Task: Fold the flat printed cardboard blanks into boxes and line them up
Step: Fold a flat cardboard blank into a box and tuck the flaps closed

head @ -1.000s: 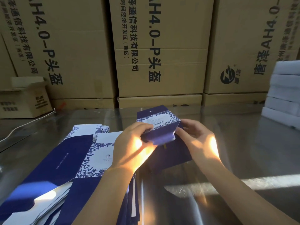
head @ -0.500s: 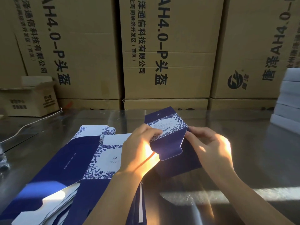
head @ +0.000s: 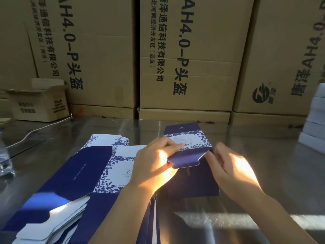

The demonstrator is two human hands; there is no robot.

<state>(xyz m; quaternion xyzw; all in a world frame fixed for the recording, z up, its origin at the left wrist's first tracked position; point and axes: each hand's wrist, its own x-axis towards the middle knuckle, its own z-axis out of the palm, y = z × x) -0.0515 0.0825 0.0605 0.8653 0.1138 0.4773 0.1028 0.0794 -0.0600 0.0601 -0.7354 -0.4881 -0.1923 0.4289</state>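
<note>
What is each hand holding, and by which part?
The left hand pinches the half-folded box by its left edge, thumb on top. The right hand touches its right side; grip unclear.

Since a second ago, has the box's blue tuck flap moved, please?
Yes. Against the unmoved stack of flat blanks, the tuck flap of the box has swung open toward the person.
</note>
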